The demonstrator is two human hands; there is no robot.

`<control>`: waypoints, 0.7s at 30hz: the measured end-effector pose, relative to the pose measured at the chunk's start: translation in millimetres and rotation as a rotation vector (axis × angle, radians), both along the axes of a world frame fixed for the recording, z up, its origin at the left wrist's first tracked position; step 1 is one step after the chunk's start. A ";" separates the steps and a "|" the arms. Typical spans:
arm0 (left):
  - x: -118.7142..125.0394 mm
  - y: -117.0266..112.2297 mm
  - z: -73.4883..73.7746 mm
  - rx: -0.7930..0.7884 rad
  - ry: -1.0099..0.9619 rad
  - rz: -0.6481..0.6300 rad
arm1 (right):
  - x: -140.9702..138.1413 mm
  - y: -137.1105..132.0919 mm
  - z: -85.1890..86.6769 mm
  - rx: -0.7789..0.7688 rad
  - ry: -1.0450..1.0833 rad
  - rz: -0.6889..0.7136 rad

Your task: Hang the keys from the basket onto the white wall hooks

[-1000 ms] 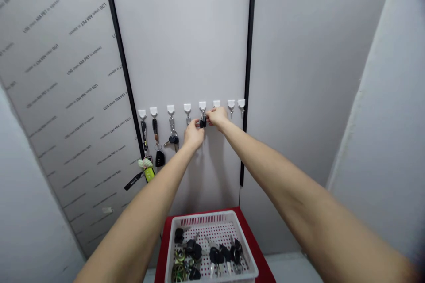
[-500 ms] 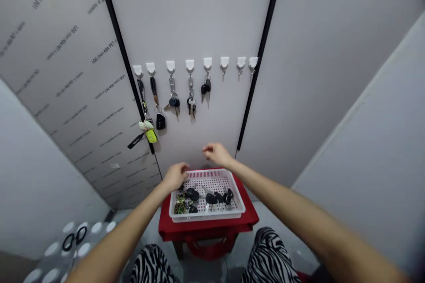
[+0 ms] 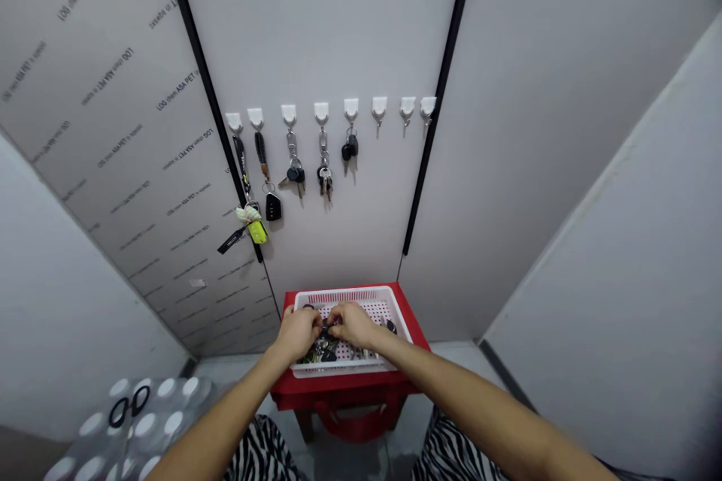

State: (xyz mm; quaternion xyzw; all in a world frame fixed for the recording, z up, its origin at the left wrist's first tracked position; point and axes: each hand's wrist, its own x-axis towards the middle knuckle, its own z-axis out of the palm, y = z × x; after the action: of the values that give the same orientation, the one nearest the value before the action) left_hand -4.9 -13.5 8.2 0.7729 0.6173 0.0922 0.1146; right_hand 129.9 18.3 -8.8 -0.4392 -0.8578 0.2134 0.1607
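Both hands are down inside a white plastic basket [image 3: 393, 308] that holds several loose keys. My left hand [image 3: 300, 331] has its fingers closed over the basket's left part, at a dark key [image 3: 326, 330]. From the right, my right hand [image 3: 350, 323] pinches at the same dark key, and the two sets of fingertips nearly meet. The fingers partly hide what they grip. Below my left hand lie more black-headed keys [image 3: 328, 355]. Another black-headed key [image 3: 391, 326] lies near the basket's right wall.
White hooks [image 3: 380, 107] line the wall panel. Bunches of keys [image 3: 326, 179] hang from several hooks; the three rightmost hooks bear nothing. The basket stands on a red-covered stool [image 3: 332, 389]. Scissors [image 3: 129, 406] lie on white-capped bottles [image 3: 145, 425] at lower left.
My right hand has come down from beside the wall into the basket. My left hand has shifted slightly lower, and the fingers of both hands have closed in around the keys.
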 end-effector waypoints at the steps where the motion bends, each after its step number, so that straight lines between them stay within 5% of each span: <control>1: 0.5 0.8 1.2 -0.002 -0.004 -0.001 | 0.1 0.0 0.3 0.002 0.010 -0.002; 8: 4.6 9.6 32.4 0.081 -0.046 -0.018 | 3.4 7.1 14.4 0.077 0.162 -0.073; 15: 13.4 24.6 55.1 0.145 -0.298 -0.081 | 10.5 13.8 42.4 0.007 0.355 -0.086; 18: 22.1 23.9 80.5 0.262 -0.459 -0.034 | 18.4 20.1 62.5 -0.105 0.458 -0.101; 21: 25.0 -3.3 106.8 0.442 -0.669 -0.036 | 31.8 33.2 98.4 -0.184 0.587 -0.162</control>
State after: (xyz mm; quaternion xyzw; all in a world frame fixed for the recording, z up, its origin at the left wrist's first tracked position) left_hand 20.1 -16.8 115.0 0.7169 0.4975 0.4674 0.1418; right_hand 161.7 51.5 89.5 -0.4386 -0.7141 0.3940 0.3774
